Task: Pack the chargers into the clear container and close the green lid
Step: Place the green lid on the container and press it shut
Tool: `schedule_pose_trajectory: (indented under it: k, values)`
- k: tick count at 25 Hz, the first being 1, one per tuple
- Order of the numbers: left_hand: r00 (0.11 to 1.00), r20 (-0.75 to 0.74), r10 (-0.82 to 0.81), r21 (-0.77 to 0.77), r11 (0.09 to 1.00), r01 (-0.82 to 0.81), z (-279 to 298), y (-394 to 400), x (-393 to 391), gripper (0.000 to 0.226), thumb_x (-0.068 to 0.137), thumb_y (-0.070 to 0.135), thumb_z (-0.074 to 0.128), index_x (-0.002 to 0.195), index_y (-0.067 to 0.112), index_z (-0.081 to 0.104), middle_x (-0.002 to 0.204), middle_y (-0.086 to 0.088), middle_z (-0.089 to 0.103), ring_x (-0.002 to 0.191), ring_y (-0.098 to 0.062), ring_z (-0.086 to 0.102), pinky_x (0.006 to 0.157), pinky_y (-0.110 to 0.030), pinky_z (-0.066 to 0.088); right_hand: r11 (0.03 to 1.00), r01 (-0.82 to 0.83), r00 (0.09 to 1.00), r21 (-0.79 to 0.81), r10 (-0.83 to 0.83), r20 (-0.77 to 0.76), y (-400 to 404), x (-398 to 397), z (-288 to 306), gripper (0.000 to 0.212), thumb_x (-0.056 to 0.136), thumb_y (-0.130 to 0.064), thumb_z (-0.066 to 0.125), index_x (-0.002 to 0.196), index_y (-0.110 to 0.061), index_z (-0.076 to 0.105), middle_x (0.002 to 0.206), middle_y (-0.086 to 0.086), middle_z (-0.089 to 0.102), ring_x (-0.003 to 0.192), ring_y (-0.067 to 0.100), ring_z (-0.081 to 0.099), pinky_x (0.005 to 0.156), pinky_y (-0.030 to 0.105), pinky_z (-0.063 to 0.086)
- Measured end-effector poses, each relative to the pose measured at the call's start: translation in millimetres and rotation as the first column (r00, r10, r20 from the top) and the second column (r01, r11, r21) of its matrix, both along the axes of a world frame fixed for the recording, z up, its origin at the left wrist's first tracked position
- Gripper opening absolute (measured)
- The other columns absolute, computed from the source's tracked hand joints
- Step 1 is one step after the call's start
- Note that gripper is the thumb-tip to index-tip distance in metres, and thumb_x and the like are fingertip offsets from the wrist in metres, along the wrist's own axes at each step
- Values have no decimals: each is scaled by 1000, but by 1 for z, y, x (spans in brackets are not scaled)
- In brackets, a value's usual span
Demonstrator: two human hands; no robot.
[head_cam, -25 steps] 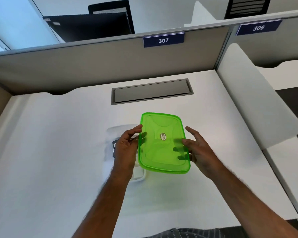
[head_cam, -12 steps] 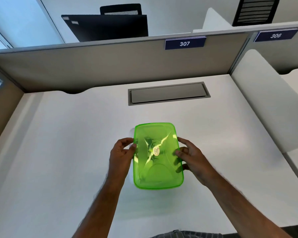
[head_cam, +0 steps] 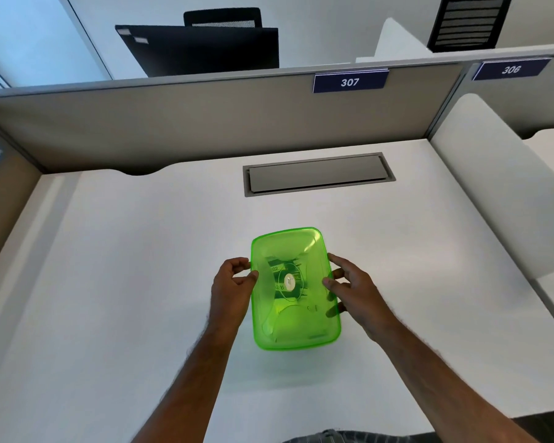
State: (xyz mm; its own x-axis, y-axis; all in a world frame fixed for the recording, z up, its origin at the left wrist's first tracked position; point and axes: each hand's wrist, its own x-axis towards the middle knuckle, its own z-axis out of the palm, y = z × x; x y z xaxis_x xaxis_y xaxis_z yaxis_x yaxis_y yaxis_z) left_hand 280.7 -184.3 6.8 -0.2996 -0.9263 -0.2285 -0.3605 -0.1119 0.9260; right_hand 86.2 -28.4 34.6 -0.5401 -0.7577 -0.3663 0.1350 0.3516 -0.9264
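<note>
The translucent green lid lies flat over the clear container on the white desk, and almost all of the container is hidden beneath it. Dark chargers show dimly through the lid near its middle, under a small white oval sticker. My left hand pinches the lid's left edge with thumb and fingertips. On the opposite side, my right hand has its fingertips on the lid's right edge, with lower fingers curled under the rim.
A grey cable hatch is set into the white desk behind the container. Grey partition walls close the back and left. A white curved divider borders the right side.
The lid was held tilted to the right of the container, then swung left and came down over it. Both hands shifted to its side edges. The camera view drifted left.
</note>
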Motion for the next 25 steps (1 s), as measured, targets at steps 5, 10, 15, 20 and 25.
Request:
schedule_pose_trajectory:
  k: [5,10,15,20,25]
  values:
    - [999,34,-21,-33,999,22,-1,-2,-2,33,89,12,76,120,17,65,108,9,71,66,11,64,62,-3,45,1000,13,1000,14,-13,-21,1,-1,-5,46,95,-7,64,136,-28,59,94,7,56,71,16,61,54,45,60]
    - [998,62,-28,-38,999,30,0,-3,-3,27,91,16,73,116,22,68,110,12,73,75,7,69,62,-2,45,1000,15,1000,24,-15,-4,-4,-3,-6,46,95,-5,64,136,-25,58,93,7,56,70,16,61,53,43,60]
    - [996,88,-33,-30,999,36,-2,-6,-5,26,91,20,73,117,23,71,107,10,77,83,-9,73,62,-8,47,999,16,1000,35,-15,-2,-9,-8,-6,46,94,-6,65,137,-21,56,94,7,56,74,19,61,51,41,59]
    - [993,113,-28,-30,999,32,-6,-8,-6,28,91,22,73,119,23,72,106,5,77,83,-10,72,60,-3,45,998,-9,1000,64,8,4,-11,-15,-9,45,94,-9,67,136,-22,57,98,11,58,79,22,64,54,44,60]
    - [993,118,-30,-30,999,34,-9,-9,-6,28,90,21,74,118,23,72,105,1,78,83,-12,73,60,-3,44,993,-64,993,99,74,-97,-6,-15,-9,38,94,-11,67,129,-24,60,94,6,56,67,9,62,55,42,61]
